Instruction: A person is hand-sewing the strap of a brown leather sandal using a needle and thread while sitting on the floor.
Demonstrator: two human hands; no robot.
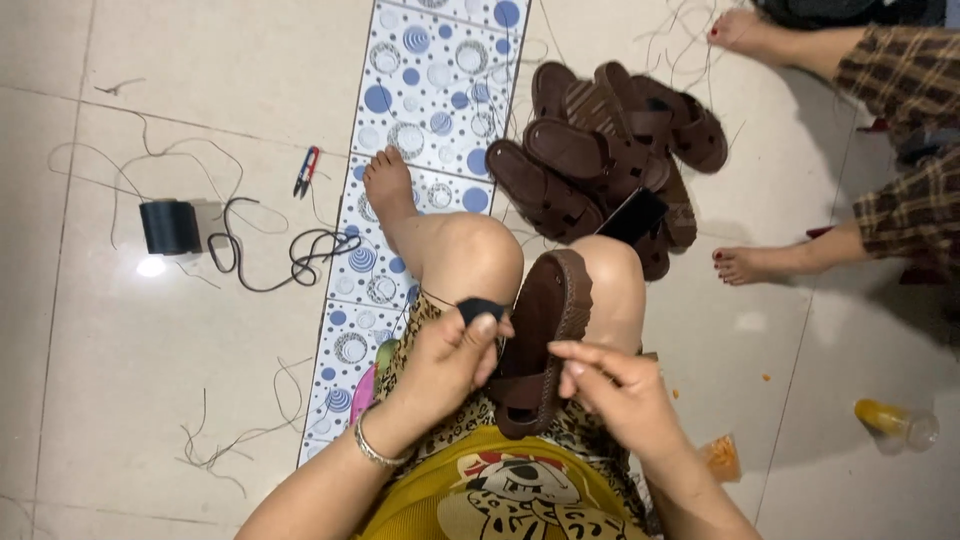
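A brown sandal [545, 330] stands on edge between my knees, sole to the right. My left hand [450, 360] pinches a small black piece [480, 308] at the sandal's upper strap, with a bangle on the wrist. My right hand [615, 385] has thumb and forefinger pinched together near the sandal's side; what it pinches is too small to see, maybe a needle or thread.
A pile of brown sandals [610, 150] lies ahead on the tiled floor. A black thread spool [170, 226], black cord [290, 255] and small snips [306, 170] lie at left beside a dotted mat [420, 90]. Another person's bare feet [745, 265] are at right. A plastic bottle [895, 422] lies lower right.
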